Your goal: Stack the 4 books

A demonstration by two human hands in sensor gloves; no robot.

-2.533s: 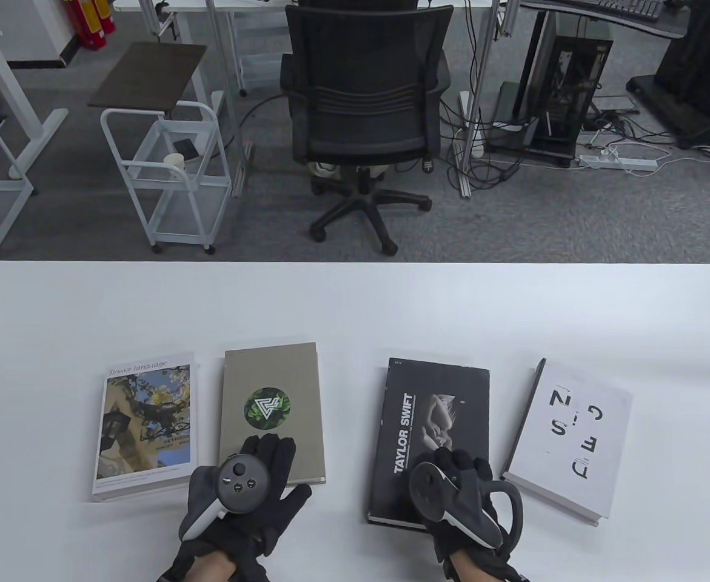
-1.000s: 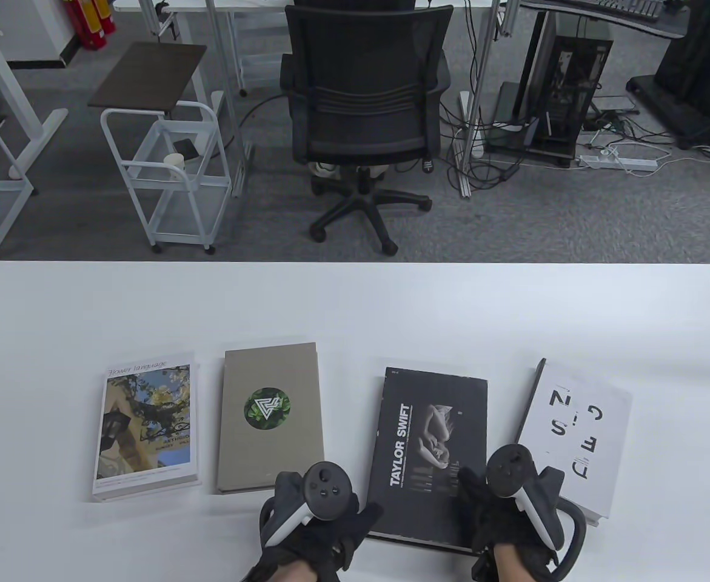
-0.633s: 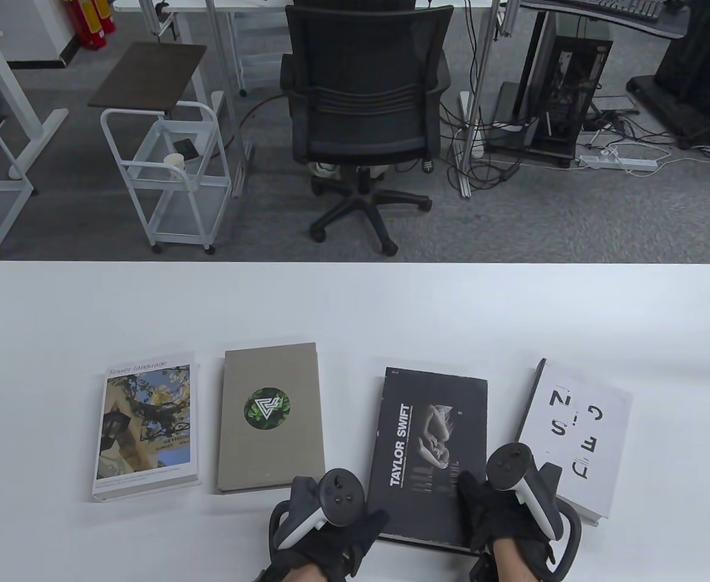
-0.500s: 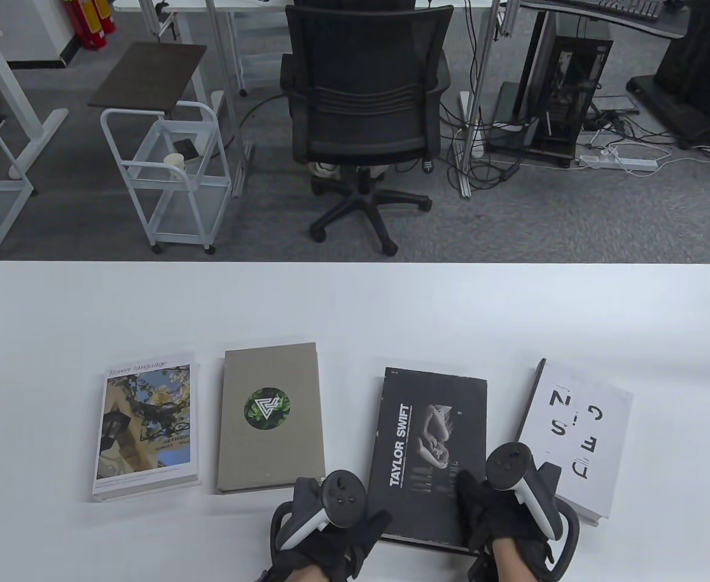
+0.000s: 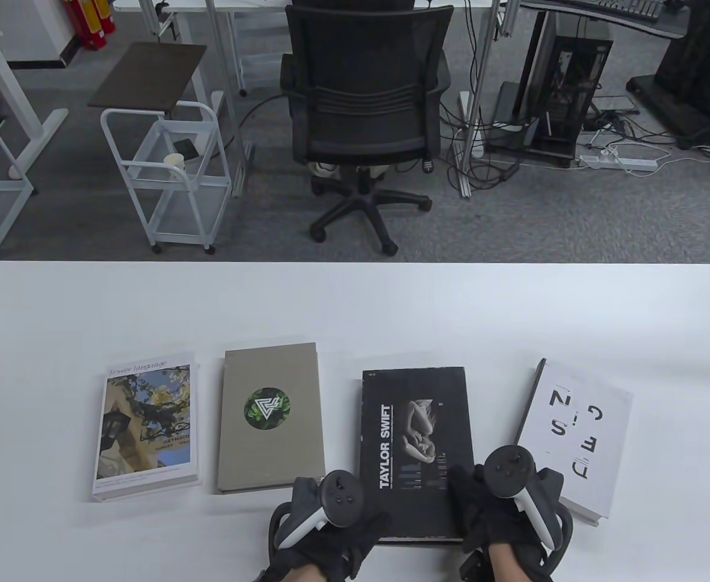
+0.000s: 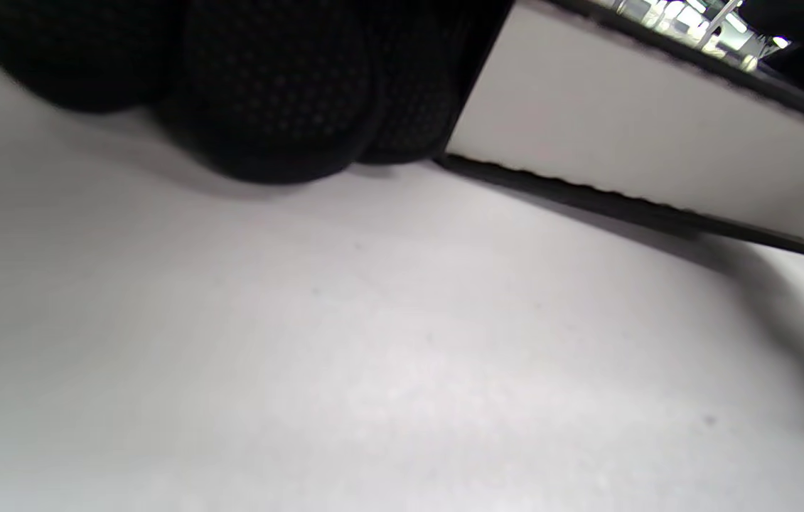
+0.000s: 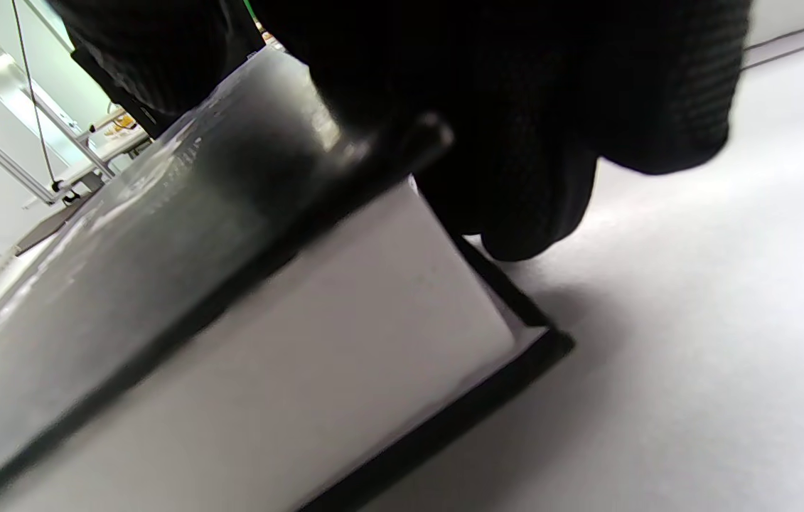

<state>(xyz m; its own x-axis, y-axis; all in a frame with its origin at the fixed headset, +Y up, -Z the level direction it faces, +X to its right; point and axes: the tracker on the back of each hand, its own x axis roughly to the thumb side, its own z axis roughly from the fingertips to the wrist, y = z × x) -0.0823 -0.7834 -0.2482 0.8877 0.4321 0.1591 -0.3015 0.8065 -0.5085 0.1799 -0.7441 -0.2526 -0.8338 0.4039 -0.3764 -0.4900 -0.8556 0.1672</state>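
Left hand [image 5: 324, 527]: at the near left corner of the black Taylor Swift book [image 5: 415, 448]; the left wrist view shows the gloved fingers [image 6: 281, 92] bunched against that corner's page block, down on the table [image 5: 355, 303]. Probably bracing the side so the book can be lifted squarely.
Right hand [image 5: 506, 515]: grips the near right corner of the same book; the right wrist view shows fingers [image 7: 529, 121] wrapped over the cover edge and down past the pages, a pinch on the corner.
Black Taylor Swift book: third in the row, lying close to flat; whether its near edge is off the table I cannot tell. Held at both near corners, likely because it is wide and heavy.
White lettered book [image 5: 576, 439]: just right of the right hand, tilted, apart from the black one.
Grey book with green emblem [image 5: 268, 418]: just left of the left hand, flat; a likely base for the stack.
Flower language book [image 5: 145, 424]: far left, flat, beside the grey one.
Room: narrow gaps between the books, so sliding sideways risks nudging neighbours; a lift clears them. A wide bare strip of table lies beyond the row up to the far edge.
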